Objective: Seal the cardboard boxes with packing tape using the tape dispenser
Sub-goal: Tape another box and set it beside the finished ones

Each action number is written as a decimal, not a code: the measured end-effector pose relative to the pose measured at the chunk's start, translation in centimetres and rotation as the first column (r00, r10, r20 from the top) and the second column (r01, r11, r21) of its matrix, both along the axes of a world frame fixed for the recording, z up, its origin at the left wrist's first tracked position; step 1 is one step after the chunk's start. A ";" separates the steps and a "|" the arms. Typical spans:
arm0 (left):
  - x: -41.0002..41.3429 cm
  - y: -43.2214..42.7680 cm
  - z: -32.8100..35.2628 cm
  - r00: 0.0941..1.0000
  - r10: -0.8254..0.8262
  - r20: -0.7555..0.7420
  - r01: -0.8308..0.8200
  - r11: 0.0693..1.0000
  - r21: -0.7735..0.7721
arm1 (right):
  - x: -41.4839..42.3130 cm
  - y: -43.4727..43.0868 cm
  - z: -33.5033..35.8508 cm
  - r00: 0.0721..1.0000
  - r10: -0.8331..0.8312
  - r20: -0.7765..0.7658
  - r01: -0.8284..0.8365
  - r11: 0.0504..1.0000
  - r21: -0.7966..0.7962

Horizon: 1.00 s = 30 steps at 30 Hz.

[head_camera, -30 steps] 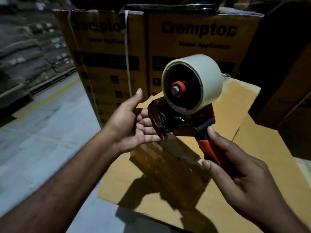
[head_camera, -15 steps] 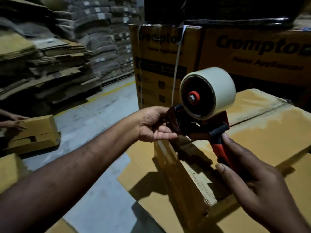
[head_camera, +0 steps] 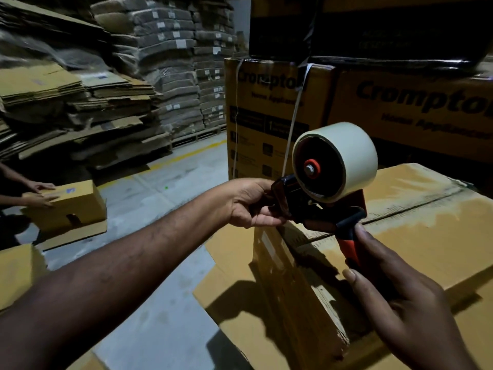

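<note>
Two hands on one tape dispenser (head_camera: pixel 301 206) held just above the cardboard box (head_camera: pixel 416 222), left hand (head_camera: pixel 248 204) fingers curled round its black front end, right hand (head_camera: pixel 405 311) fingers wrapped round the red handle, cream tape roll (head_camera: pixel 346 156) farthest above the box

The left hand (head_camera: pixel 248 204) hides the front of the tape dispenser (head_camera: pixel 296 201). The name on the printed box (head_camera: pixel 400 124) runs off the right edge. At the left edge, only another person's hands (head_camera: pixel 40 186) show.
</note>
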State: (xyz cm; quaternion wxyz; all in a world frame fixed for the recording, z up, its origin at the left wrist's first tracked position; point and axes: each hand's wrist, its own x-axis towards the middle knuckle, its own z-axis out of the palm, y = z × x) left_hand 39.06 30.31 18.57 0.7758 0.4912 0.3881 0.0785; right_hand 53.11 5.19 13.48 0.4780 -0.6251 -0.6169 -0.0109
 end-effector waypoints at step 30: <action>0.3 7.7 0.9 0.893 -0.200 -0.402 0.405 0.745 0.530 | -4.1 3.5 2.2 0.992 -0.125 -0.016 0.117 0.963 -0.244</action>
